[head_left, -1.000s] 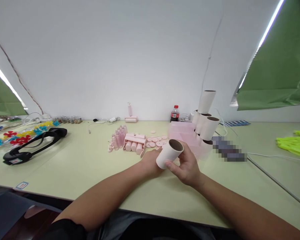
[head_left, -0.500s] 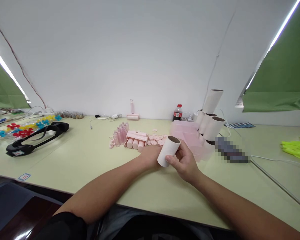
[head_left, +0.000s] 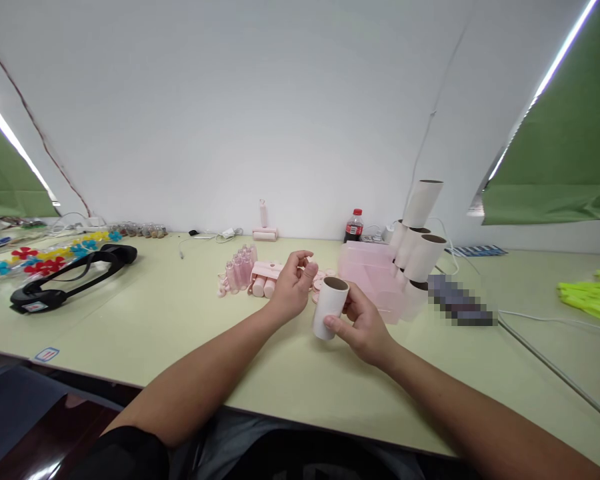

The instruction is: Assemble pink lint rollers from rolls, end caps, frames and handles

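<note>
While the left forearm point(head_left: 200, 373) slants across the front edge of the pale green tabletop point(head_left: 150, 347), the left hand point(head_left: 291, 287) is half open, fingers curled toward the thumb; whether it pinches anything small, I cannot tell. It hides the right end of the pale pink plastic roller block point(head_left: 265, 269) and some flat, round, pale pink discs point(head_left: 319, 283). Well in from the front edge, the white cardboard tube point(head_left: 329, 313) is nearly upright; base contact is unclear. The right hand point(head_left: 366, 331) grips it, thumb in front, fingers mostly hidden behind; the right forearm point(head_left: 460, 400) is cut off lower right.
</note>
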A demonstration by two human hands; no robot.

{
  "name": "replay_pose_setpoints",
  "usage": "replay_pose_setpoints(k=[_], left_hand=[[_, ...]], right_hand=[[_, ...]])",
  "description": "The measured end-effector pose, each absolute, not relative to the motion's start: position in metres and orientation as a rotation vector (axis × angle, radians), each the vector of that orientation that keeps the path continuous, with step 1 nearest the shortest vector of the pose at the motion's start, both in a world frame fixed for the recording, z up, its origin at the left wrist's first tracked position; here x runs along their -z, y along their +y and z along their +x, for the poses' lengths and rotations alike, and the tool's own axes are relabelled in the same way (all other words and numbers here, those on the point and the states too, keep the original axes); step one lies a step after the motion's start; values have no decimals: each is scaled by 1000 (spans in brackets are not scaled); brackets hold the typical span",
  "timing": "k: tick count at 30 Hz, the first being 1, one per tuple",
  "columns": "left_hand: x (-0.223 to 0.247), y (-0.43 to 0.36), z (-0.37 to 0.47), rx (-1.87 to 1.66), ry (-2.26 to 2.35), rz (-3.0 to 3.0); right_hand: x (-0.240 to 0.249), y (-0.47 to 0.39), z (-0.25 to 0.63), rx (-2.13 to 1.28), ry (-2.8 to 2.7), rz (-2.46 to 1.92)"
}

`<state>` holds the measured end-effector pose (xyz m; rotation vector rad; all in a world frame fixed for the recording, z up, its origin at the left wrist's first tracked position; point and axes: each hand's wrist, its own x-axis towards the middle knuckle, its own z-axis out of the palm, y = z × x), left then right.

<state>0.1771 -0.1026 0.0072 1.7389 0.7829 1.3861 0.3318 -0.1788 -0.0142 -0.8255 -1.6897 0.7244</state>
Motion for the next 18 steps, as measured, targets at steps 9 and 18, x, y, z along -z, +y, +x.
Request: replay_pose_setpoints(k=[9,18], left_hand=[[-16,-117,185,-1328,486,1077],[-3,-118,189,-1311,456,1160]], right_hand=[[15,-175,331,-752,-1790,-1026],[14,-173,331,-769,-1743,-1077]])
